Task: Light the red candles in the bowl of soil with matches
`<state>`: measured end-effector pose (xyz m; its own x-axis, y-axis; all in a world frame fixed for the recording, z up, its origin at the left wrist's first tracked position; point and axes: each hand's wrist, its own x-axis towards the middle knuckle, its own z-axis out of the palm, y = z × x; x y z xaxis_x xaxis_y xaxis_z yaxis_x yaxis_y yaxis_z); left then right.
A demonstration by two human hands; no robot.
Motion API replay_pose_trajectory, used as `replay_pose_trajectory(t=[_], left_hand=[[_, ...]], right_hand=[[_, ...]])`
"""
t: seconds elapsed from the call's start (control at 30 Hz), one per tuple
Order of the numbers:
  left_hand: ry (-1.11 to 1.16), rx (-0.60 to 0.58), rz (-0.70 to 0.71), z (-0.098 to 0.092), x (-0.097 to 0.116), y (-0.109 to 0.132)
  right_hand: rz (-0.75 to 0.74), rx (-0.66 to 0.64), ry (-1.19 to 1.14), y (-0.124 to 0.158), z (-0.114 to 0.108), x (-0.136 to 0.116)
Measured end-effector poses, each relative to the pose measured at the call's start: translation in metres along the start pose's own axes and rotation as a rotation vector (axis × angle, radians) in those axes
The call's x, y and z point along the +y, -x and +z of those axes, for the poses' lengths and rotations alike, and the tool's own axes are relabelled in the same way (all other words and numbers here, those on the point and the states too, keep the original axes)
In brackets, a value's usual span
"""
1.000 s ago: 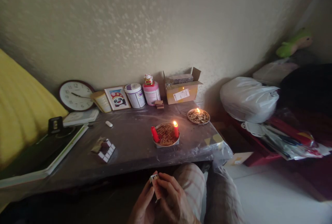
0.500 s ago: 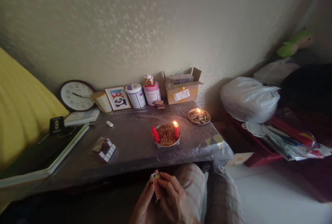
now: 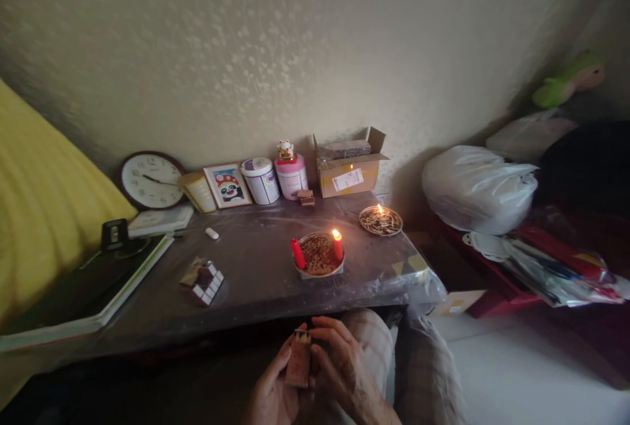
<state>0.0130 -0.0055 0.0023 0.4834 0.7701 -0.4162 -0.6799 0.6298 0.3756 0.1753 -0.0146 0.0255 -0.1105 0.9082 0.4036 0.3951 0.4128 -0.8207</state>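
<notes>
My left hand is closed around a small matchbox, whose top end is slid open and shows match heads. Beside the box's right edge is my right hand, its fingers bent and slightly apart, with nothing visible between them. On the table ahead, a round dish of brown grains holds two upright red candles. The right candle burns; the left candle has no flame. Farther back on the right, a plate of used matches has a small flame on it.
Along the wall stand a clock, a picture frame, two tins and an open cardboard box. A puzzle cube and a dark board lie left. White plastic bags sit right of the table.
My right hand has shifted right, off the top of the matchbox, and its fingers have loosened. More of the box's face now shows. The view has shifted slightly.
</notes>
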Motion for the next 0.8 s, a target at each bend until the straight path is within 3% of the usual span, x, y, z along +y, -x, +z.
replay_pose_trajectory(t=[0.4,0.8], left_hand=[[-0.16,0.057,0.053,0.0053,0.0017,0.0062],[-0.29,0.06,0.056,-0.0025,-0.0024,0.004]], right_hand=[[0.001,-0.091,0.028,0.0032,0.0078,0.0048],[-0.009,-0.193,0.203,0.004,0.0075,0.0025]])
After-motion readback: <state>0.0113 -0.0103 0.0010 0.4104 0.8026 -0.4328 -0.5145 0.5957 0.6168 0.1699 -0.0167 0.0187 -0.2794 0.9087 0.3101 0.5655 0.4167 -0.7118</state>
